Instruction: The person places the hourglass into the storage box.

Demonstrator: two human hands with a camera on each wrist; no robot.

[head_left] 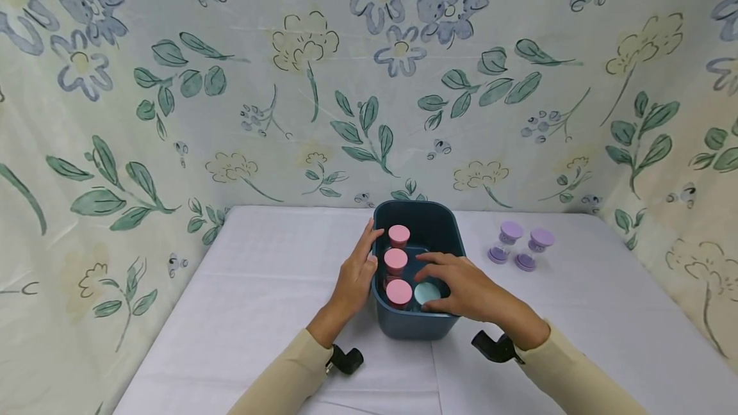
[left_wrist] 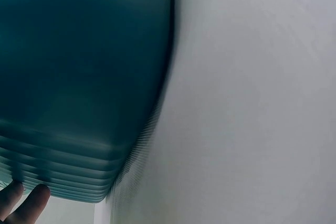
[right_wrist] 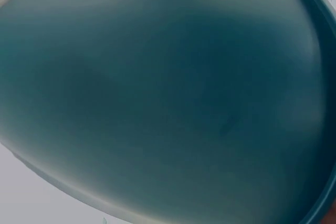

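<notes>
A dark blue plastic bin (head_left: 418,328) stands upright on the table, with pink-capped sand timers (head_left: 398,293) in a row along its left side. My left hand (head_left: 355,277) lies against the bin's left wall, its fingertips (left_wrist: 32,203) touching the ribbed outside in the left wrist view. Inside the near right part of the bin, my right hand (head_left: 458,284) holds a teal-capped sand timer (head_left: 425,292) by its top, thumb at the near edge and fingers at the far edge. The bin wall (right_wrist: 168,93) fills the right wrist view.
Two purple-capped sand timers (head_left: 510,233) stand on the white tablecloth (head_left: 277,287), right of the bin. A floral curtain (head_left: 323,82) hangs behind the table and at both sides. A black wrist camera (head_left: 346,360) sits on each cream sleeve.
</notes>
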